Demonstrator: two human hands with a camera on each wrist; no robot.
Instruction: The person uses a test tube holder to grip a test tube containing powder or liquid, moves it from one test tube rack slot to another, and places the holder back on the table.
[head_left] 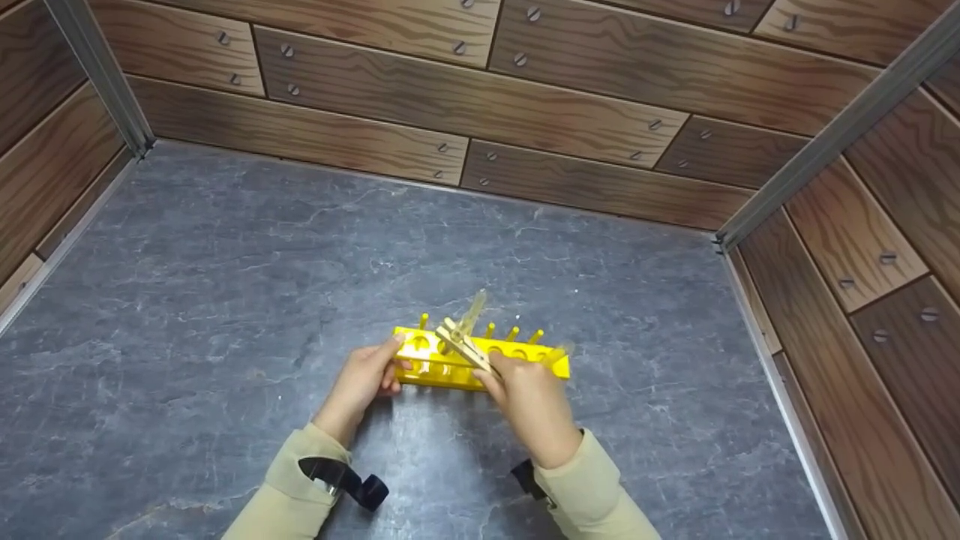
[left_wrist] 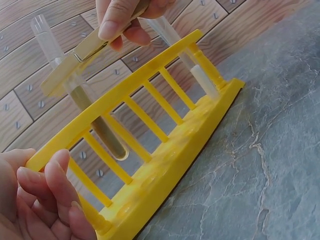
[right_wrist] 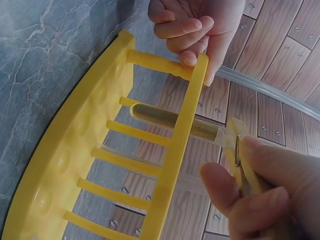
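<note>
My left hand [head_left: 367,373] grips the rack [head_left: 450,374] by one end; my right hand [head_left: 534,397] pinches a clamp [left_wrist: 90,47] holding a tube [left_wrist: 111,140].

Rack [left_wrist: 127,92] on tabletop [head_left: 300,262], test tube [left_wrist: 80,95] in left half, second tube [left_wrist: 204,82] at right end, wall [head_left: 390,97] behind

The right wrist view's bottom edge cuts off the yellow rack [right_wrist: 176,150].

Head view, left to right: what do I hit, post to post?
Left metal post → left hand → wooden clamp → right hand → right metal post.
</note>
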